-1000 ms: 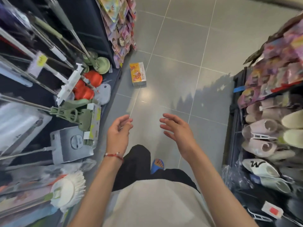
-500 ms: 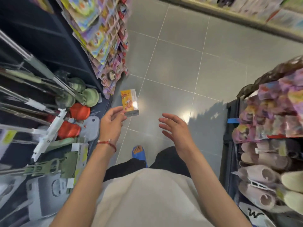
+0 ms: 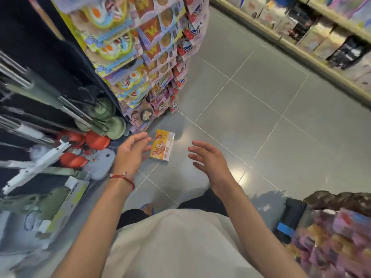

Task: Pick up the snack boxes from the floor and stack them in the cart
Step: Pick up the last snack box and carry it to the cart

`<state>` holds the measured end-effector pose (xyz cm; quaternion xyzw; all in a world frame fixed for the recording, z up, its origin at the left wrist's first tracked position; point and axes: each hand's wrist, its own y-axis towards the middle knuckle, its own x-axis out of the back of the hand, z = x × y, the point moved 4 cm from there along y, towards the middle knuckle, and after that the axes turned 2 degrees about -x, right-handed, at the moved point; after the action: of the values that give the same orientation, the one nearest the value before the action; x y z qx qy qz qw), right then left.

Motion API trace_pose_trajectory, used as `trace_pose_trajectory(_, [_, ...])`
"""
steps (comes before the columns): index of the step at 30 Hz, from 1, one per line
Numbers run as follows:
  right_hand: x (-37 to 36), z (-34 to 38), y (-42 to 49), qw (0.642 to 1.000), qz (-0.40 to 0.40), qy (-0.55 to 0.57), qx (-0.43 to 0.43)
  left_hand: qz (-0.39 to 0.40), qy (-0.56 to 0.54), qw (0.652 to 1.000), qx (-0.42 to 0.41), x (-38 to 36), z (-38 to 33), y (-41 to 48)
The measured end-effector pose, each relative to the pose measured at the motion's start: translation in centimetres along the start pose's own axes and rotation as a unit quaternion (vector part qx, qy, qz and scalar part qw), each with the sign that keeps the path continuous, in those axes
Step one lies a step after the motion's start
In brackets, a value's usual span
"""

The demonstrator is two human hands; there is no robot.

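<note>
My left hand (image 3: 130, 154) is loose and empty, the snack box (image 3: 163, 146) lying just beyond it; my right hand (image 3: 208, 160), spread and empty, flanks the box.

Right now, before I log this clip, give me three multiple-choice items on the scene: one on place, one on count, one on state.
1. Where is the snack box? A in a cart; B on the floor; C on a shelf.
2. How many snack boxes lie on the floor? A one; B two; C three.
3. The right hand is: A gripping the box; B a fist; C open, empty.
Answers: 1 B, it lies flat on the grey floor; 2 A, only one shows; 3 C, its fingers are spread, apart from the box.
</note>
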<state>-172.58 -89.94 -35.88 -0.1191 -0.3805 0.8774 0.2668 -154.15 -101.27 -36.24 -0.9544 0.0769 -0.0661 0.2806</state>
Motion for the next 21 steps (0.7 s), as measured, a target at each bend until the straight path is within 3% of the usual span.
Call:
trace_pose_trajectory(4, [2.6,5.9,3.8,0.99,0.093,-0.103,-0.006,-0.086,-0.054,0.995,0.02,-4.7,-1.2,-0.9])
trace_pose_trajectory(10, [3.0,12.5,8.3,0.944,0.209,-0.254,0.011,-0.18,-0.155,0.971,0.033,-10.4,-3.1,-1.6])
trace_pose_trajectory(21, [-2.8,14.7,13.8,0.901,0.255,-0.35,-0.021,-0.271,-0.223,0.934,0.06,-8.9,-2.5,1.4])
